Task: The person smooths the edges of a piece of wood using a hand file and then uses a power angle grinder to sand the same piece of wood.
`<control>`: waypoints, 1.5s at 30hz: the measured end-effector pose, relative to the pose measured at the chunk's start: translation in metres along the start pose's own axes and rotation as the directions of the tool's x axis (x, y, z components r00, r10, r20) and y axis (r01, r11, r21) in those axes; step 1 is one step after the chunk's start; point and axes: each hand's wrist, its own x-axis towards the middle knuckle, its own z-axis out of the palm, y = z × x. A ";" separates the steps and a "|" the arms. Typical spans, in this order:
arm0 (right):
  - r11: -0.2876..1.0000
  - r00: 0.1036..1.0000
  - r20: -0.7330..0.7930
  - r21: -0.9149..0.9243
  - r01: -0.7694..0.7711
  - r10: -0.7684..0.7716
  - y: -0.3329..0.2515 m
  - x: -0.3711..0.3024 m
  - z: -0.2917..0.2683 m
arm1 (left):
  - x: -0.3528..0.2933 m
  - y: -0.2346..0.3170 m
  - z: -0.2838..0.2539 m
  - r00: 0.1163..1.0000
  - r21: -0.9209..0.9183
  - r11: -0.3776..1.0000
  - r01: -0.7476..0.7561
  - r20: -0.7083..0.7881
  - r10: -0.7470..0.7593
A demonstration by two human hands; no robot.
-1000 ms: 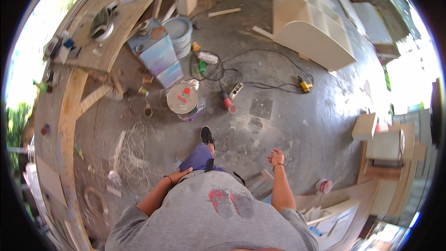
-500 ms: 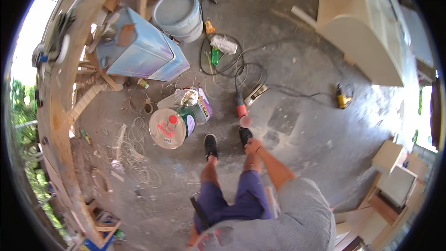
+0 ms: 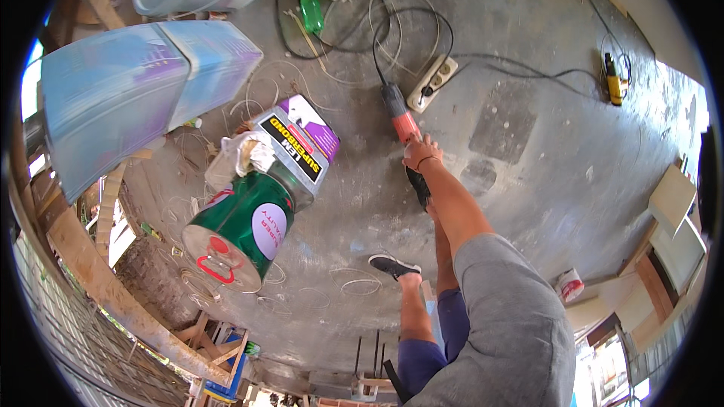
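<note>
Right hand (image 3: pixel 424 152) at cylindrical red-black tool (image 3: pixel 396 104), grip unclear, scuffed grey floor (image 3: pixel 528 211) below

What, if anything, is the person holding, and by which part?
The right hand is at the red end of the tool; whether it grips there cannot be told. The left hand is out of view.

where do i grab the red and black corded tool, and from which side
Probably around the red section of the red and black tool, from above on the person's near side: its slim body stretches away from them, the cord leaves the far black end, and the power strip sits close on its right.
</note>
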 end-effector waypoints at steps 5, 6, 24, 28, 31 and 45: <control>0.994 0.992 -0.128 -0.111 -0.003 -0.011 0.000 0.021 0.049 | 0.014 -0.005 0.003 1.000 -0.011 1.000 0.008 0.009 -0.008; 0.990 0.992 -0.120 -0.143 0.009 -0.026 -0.009 0.017 0.046 | 0.014 -0.007 0.002 1.000 -0.023 1.000 0.007 0.001 -0.007; 0.356 0.666 0.561 -0.569 0.742 -0.491 -0.053 -0.464 0.034 | -0.107 -0.120 -0.040 0.839 -0.456 0.704 -0.545 -0.299 0.455; 0.142 0.299 0.629 -0.288 0.947 -0.718 -0.077 -0.595 0.080 | -0.154 -0.167 -0.060 0.729 -0.561 0.467 -0.684 -0.486 0.483; 0.114 0.130 0.592 -0.063 0.991 -0.795 -0.109 -0.680 0.108 | -0.182 -0.198 -0.070 0.661 -0.610 0.281 -0.741 -0.589 0.465; -0.389 -0.304 0.640 0.008 0.921 -0.706 -0.224 -0.924 0.230 | -0.216 -0.349 -0.086 0.363 -0.375 -0.098 -0.922 -0.924 0.120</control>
